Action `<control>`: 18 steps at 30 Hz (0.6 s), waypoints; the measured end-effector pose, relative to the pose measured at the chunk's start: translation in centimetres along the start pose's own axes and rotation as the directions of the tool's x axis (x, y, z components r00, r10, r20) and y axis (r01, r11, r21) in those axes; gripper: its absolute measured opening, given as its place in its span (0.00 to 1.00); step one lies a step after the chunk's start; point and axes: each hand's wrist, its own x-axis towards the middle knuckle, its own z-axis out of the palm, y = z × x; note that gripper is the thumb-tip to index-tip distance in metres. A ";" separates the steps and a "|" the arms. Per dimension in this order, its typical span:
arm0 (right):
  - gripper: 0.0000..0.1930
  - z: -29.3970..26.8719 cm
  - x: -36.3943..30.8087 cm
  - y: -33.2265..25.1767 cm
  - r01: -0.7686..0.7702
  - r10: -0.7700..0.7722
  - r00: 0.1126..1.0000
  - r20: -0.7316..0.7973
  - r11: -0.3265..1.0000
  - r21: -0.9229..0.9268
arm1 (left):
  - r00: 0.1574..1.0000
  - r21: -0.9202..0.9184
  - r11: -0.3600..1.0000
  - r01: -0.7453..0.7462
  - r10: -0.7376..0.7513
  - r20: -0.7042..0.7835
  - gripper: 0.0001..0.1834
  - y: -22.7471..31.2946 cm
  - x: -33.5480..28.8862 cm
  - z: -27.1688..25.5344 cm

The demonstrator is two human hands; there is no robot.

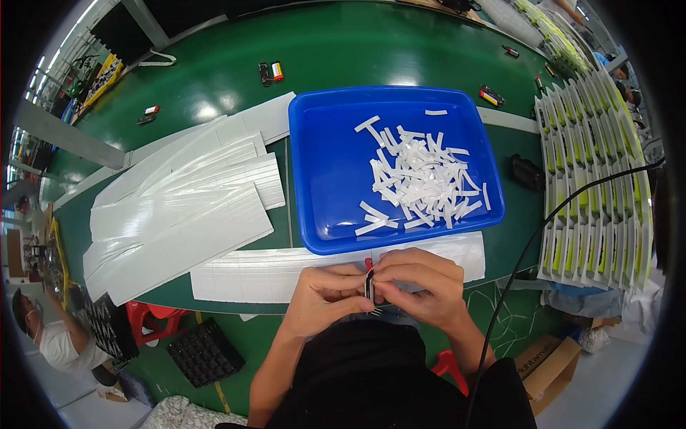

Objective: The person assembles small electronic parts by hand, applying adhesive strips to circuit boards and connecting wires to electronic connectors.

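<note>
Close to my body, at the table's near edge, both hands meet on a small flat part. It stands on edge, with a dark and a pale side, a red bit at its top and thin prongs or wires below. My left hand pinches it between thumb and fingers. From the other side, the fingertips of my right hand press against it; they hide much of it, so its kind is unclear. Just beyond my hands is a blue tray holding a loose heap of short white strips.
White sheets overlap on the left, and another sheet lies under my wrists. Small electronic assemblies dot the green table's far side. Stacked white trays stand right, with a black cable before them. A person is at far left.
</note>
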 end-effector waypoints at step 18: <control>0.11 0.4 -0.2 0.0 0.000 -0.001 0.999 -0.046 1.000 -0.014 | 1.000 -0.001 1.000 0.002 -0.002 -0.004 0.17 0.0 -0.1 0.0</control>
